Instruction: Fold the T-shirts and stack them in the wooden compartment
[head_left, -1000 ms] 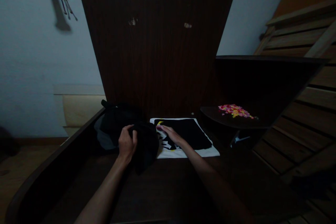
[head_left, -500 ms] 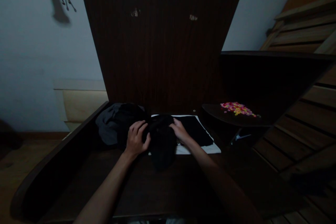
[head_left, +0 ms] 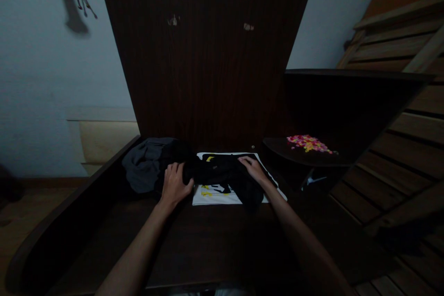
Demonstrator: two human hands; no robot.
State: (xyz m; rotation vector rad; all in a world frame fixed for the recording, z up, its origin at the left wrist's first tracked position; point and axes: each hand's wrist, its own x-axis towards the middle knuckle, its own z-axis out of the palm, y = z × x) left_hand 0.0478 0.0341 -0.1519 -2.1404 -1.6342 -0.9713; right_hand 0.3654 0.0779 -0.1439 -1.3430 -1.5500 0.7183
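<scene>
A black garment (head_left: 222,171) stretches between my two hands, dark enough that its kind does not show. My left hand (head_left: 176,185) grips its left end, fingers bent over the cloth beside a heap of clothes. On the other end my right hand (head_left: 253,169) is closed, with a loose part of the cloth hanging below it. Under the garment lies a flat, folded white cloth (head_left: 222,200) with a yellow and black print, partly covered. The heap, with a dark grey cloth (head_left: 144,166) on its left side, sits left of my left hand.
The dark wooden desk (head_left: 201,245) has a raised side (head_left: 69,212) on the left and a tall back panel (head_left: 208,78). At right, a small curved shelf (head_left: 277,145) carries many small pink and yellow pieces (head_left: 308,142). Wooden slats (head_left: 395,157) stand beyond.
My right hand has drawn the black garment rightward, spreading it out and uncovering the yellow and black print beneath. My left hand has shifted slightly left and down. The view has shifted a little.
</scene>
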